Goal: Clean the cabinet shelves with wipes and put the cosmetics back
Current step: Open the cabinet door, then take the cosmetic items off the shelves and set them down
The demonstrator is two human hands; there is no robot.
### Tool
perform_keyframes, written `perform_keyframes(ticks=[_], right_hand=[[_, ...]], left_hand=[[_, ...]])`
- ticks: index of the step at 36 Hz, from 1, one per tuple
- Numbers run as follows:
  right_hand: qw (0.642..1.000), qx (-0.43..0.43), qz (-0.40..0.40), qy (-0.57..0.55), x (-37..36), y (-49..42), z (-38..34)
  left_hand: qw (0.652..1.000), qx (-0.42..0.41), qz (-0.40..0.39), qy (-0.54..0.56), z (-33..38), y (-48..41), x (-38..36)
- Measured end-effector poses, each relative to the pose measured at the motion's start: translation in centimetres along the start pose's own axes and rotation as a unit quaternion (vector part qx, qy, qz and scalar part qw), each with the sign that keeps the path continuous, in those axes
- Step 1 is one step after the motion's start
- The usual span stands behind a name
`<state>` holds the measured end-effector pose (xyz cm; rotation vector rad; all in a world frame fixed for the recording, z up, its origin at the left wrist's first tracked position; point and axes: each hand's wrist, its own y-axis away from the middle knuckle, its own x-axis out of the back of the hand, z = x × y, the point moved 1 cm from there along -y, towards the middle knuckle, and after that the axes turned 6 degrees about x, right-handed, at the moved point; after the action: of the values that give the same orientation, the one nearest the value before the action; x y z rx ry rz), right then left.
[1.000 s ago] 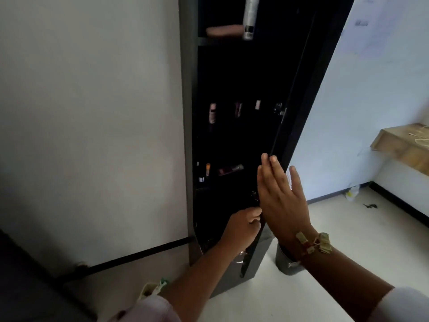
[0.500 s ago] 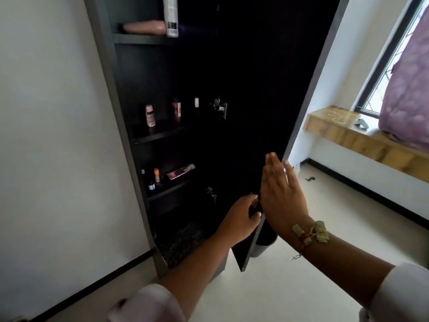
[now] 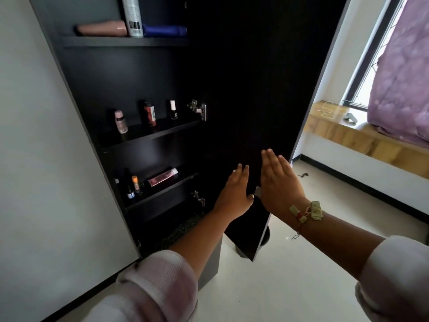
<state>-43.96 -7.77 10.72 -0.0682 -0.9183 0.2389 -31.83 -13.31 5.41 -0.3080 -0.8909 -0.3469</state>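
Observation:
A tall black cabinet (image 3: 76,94) stands open, its door (image 3: 255,89) swung far out to the right. My left hand (image 3: 235,190) lies flat with straight fingers on the door's inner face. My right hand (image 3: 278,182) is flat against the door's outer edge, fingers straight. The top shelf (image 3: 120,41) carries a pink tube (image 3: 102,28), a white can (image 3: 132,15) and a blue bottle (image 3: 166,30). Three small bottles (image 3: 148,113) stand on the middle shelf (image 3: 148,135). A pink tube (image 3: 162,177) and small bottles (image 3: 134,184) sit on the lower shelf (image 3: 162,194).
A white wall (image 3: 34,159) flanks the cabinet on the left. To the right are a wooden window ledge (image 3: 362,140), a purple cloth (image 3: 401,77) at the window and pale floor (image 3: 301,275). A dark round bin (image 3: 265,235) stands behind the door's lower corner.
The door has swung wider open to the right, showing the shelves. My left hand went from curled at the door edge to flat on its inner face. My view turned right.

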Motion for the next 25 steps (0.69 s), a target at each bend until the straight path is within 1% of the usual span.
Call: perform_keyframes(ticks=[8,12,16,25], right_hand=[[1.000,-0.005,0.000,-0.027,-2.0,-0.8,1.9],[0.999,0.014,0.022,-0.028,-2.8,-1.3,2.4],[0.999,0.025,0.020,-0.028,-3.2,-1.4,2.5],[0.996,0.047,0.022,-0.070,-3.7,-1.7,2.8]], left_hand=[[0.998,0.015,-0.014,-0.055,0.6,-2.5,-0.7],[0.996,0.016,-0.008,-0.089,0.7,-3.6,-1.2],[0.993,0.012,-0.005,-0.120,1.0,-4.7,-1.7],[0.994,0.046,-0.003,-0.102,0.8,-5.9,-2.8]])
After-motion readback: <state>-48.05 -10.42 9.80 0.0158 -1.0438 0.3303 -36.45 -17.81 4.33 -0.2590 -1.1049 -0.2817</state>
